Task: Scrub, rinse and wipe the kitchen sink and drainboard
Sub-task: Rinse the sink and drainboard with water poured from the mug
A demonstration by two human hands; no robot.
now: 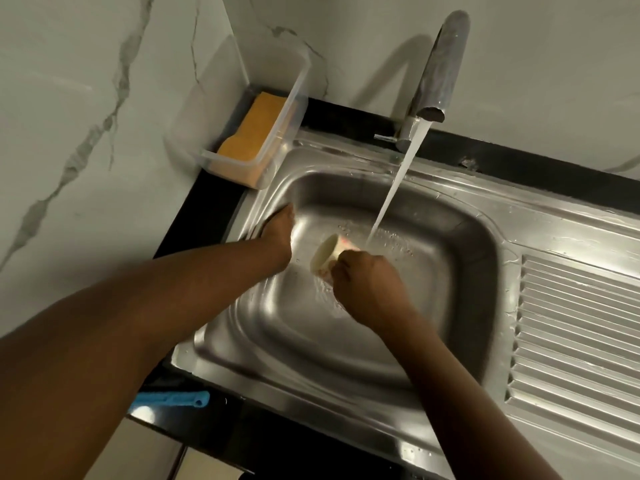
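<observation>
Right hand (367, 282), fingers curled, holds a cup (323, 252); left hand (278, 237) presses open-fingered on the sink (467, 278) wall. Fill under the tap (440, 71), then rinse every wall.

Silver sink (433, 271); ribbed silver drainboard (571, 323) at 3 o'clock. Orange sponge (254, 128) at 11. Grey-veined white wall (69, 98), black counter (207, 209). Blue object (173, 400) at 7. Cream cup (327, 251), pink-marked.

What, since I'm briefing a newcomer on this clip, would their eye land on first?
The water stream pouring from the tap into the steel sink. Beside it, the right hand grips a tilted cream cup; the left hand lies against the sink's left wall. An orange sponge sits in a clear tub, back-left.
</observation>
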